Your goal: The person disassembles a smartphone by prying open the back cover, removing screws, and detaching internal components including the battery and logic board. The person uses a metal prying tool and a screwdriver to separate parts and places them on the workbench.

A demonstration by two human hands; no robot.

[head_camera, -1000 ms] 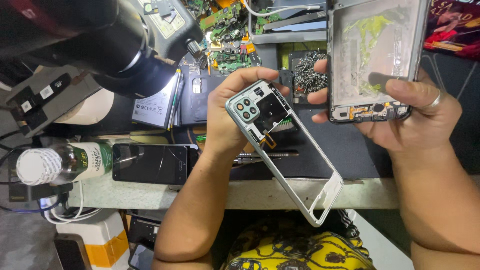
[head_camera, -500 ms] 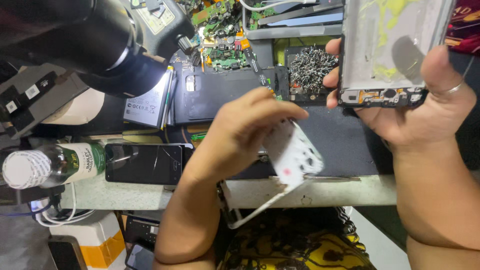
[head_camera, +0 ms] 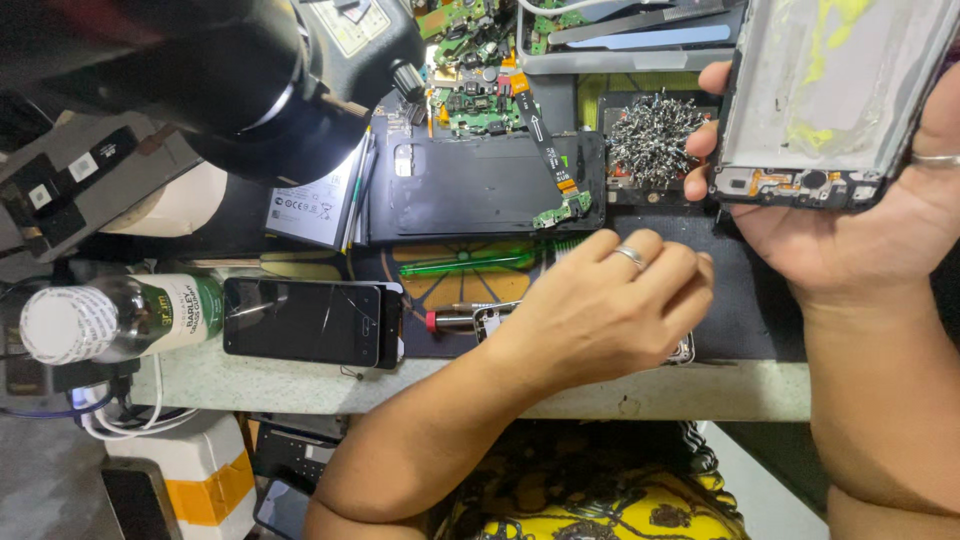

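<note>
Right hand (head_camera: pixel 850 230) clamps opened black phone chassis (head_camera: pixel 835 100) upright for inspection; left hand (head_camera: pixel 610 305) curls over white phone back cover (head_camera: pixel 683 350) on black mat (head_camera: pixel 760 300), grip unclear.

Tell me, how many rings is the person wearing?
2: one ring on the left hand resting on the bench, one ring on the right hand holding the phone frame. Others may be hidden.
</note>
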